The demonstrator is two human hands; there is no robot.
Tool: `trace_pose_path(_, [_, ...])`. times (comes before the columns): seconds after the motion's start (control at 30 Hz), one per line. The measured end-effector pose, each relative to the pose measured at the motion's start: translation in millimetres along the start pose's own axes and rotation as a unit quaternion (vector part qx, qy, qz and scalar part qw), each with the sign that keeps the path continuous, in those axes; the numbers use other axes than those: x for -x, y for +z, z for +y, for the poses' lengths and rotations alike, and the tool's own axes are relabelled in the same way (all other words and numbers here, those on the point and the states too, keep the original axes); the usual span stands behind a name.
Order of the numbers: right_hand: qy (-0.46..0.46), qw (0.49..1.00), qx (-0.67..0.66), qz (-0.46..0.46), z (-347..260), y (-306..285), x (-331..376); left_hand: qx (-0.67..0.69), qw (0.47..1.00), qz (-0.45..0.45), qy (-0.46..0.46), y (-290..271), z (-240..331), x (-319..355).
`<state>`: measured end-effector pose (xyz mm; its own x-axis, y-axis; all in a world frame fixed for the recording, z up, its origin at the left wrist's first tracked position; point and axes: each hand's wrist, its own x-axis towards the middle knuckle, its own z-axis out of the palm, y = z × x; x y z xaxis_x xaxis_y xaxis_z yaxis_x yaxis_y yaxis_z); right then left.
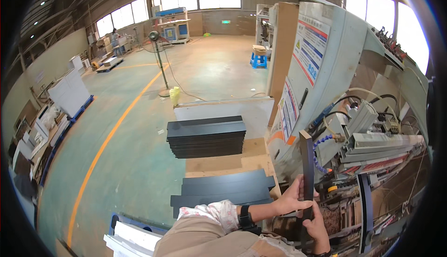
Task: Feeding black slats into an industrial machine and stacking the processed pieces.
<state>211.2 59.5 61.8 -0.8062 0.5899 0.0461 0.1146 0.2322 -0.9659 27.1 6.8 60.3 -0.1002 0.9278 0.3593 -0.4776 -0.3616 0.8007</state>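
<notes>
"What are we seeing around the board stack (206, 138)?"

"We're finding loose boards (223, 182) lying before it, a fan (154, 35) standing behind-left, a machine (342, 38) and strip (308, 164) standing to its right, a floor line (111, 135) running to its left."

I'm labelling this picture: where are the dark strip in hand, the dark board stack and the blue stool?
Dark strip (308, 171), head view: its dark face.
Dark board stack (207, 139), head view: side layers.
Blue stool (259, 53), head view: seat edge.
</notes>
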Motion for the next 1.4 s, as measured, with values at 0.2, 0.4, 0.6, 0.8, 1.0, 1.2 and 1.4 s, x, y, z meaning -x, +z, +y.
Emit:
trace_pose_path(0.2, [0.091,0.991,-0.003,0.096,-8,-29,46,-0.064,0.985,-0.094,-0.130,-9,-20,-5])
trace_pose_path(0.4, [0.125,0.959,0.148,0.205,-10,-58,130,-0.051,0.946,0.084,-0.308,-61,-23,46])
trace_pose_path(0.6, [0.206,0.878,0.268,0.339,18,-64,167,-0.096,0.920,0.198,-0.325,-92,-16,66])
trace_pose_path(0.8, [0.285,0.800,0.326,0.415,24,-85,185,-0.113,0.932,0.100,-0.331,-77,-23,41])
trace_pose_path(1.0, [0.289,0.784,0.329,0.441,33,-86,190,-0.115,0.929,0.082,-0.342,-53,-27,38])
trace_pose_path(1.2, [0.253,0.800,0.341,0.425,36,-87,187,-0.161,0.978,-0.077,-0.112,-10,49,-22])
trace_pose_path(1.4, [0.205,0.770,0.409,0.445,29,-122,168,-0.166,0.973,-0.154,-0.046,33,74,-40])
